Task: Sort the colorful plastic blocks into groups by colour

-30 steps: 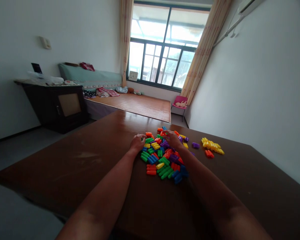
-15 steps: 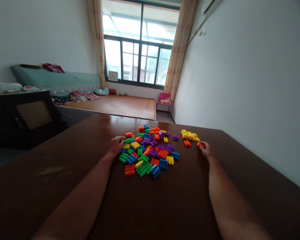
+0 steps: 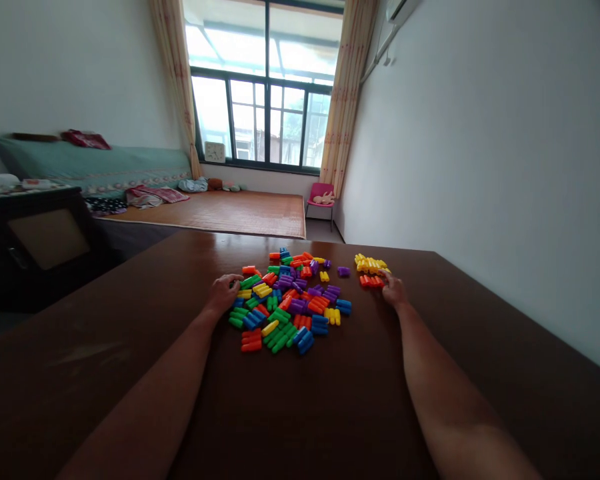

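My right hand reaches to the right side of the table, finger and thumb at the right end of a short row of red plastic blocks. It seems closed on the endmost one, which sits against its neighbour. Just behind lies a cluster of yellow plastic blocks. At the left edge of a mixed pile, my left hand rests with fingers bent and apart, close to a green block; contact is hard to make out. The pile mixes green, blue, purple, red and yellow ribbed blocks, such as purple ones.
A single purple block lies between the pile and the yellow cluster on the brown table. Beyond are a bed, a pink chair and a window. A dark cabinet stands at the left.
My right hand has moved left, bringing a red block up against the other red one. My left hand stays by the pile. The view has turned slightly right.
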A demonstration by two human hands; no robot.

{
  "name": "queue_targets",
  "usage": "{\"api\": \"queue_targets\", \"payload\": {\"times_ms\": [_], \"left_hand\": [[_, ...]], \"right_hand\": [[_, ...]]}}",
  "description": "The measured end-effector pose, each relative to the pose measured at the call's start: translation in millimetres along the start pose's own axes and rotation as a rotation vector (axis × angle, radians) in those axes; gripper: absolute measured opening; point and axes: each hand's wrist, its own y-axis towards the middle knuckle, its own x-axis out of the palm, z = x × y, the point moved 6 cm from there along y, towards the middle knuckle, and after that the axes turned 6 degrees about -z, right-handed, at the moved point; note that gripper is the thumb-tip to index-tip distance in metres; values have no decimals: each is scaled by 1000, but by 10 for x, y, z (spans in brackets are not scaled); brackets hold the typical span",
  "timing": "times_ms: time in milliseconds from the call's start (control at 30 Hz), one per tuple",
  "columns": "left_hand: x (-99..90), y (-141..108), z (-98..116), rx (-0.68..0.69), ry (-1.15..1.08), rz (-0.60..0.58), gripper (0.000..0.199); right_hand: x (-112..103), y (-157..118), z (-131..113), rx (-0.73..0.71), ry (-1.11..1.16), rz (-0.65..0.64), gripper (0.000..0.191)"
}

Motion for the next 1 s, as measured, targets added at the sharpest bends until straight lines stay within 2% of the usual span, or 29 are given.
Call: {"api": "queue_targets", "payload": {"times_ms": [100, 200, 300, 433, 533, 667, 767, 867, 1000], "left_hand": [[-31, -21, 53, 6, 3, 32, 30], [-83, -62, 236, 106, 17, 76, 27], [-105, -118, 479, 221, 10, 94, 28], [45, -140, 738, 297, 36, -44, 32], [223, -85, 808, 226, 84, -143, 37], [381, -14, 862, 112, 192, -175, 33], [396, -28, 923, 89, 214, -174, 25], [368, -81, 1002, 126, 198, -180, 15], [344, -118, 1053, 119, 217, -177, 14]], "right_hand": [[-70, 12, -43, 31, 22, 129, 53], [-76, 37, -237, -12, 50, 180, 49], [-18, 17, -607, -159, 48, 141, 43], [117, -126, -1124, -383, -10, 18, 40], [193, -237, -1332, -443, -24, -47, 40], [246, -319, -1452, -481, -27, -111, 39], [250, -331, -1523, -496, -22, -118, 37], [269, -335, -1614, -509, -16, -130, 35], [315, -383, -1750, -543, -30, -171, 33]]}}
